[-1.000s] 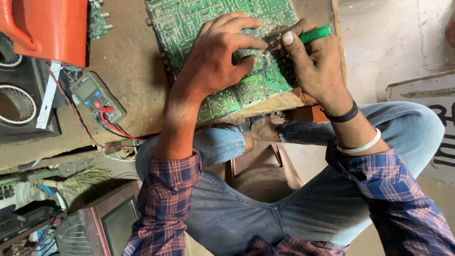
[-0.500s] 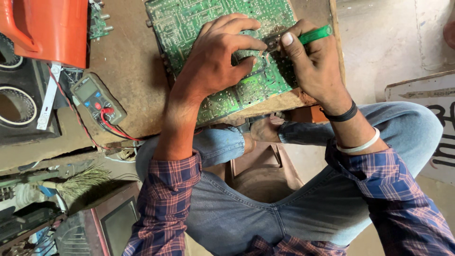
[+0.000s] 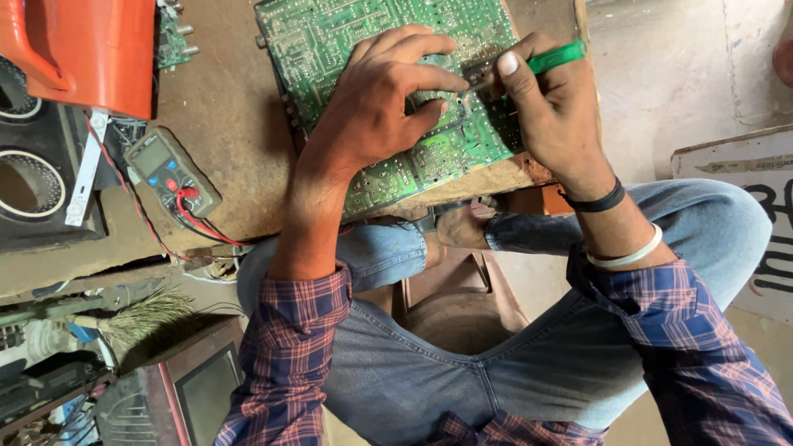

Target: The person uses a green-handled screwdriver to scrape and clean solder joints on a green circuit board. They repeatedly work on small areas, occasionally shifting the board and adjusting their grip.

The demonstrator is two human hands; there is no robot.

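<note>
A large green circuit board point(image 3: 330, 49) lies on a worn brown table point(image 3: 223, 124), its near edge reaching the table's rim. My left hand point(image 3: 376, 103) rests flat on the board, fingers spread and pressing down on it. To its right, my right hand point(image 3: 549, 107) grips a green-handled tool point(image 3: 557, 58), with the tip pointed down at the board just beside my left fingertips. The tool's tip is hidden between the two hands.
A grey multimeter point(image 3: 172, 171) with red and black leads lies left of the board. An orange plastic container point(image 3: 83, 49) and black speakers point(image 3: 33, 173) stand further left. A brush point(image 3: 140, 318) and a small screen point(image 3: 202, 388) are below. My jeans-clad knees sit under the table's edge.
</note>
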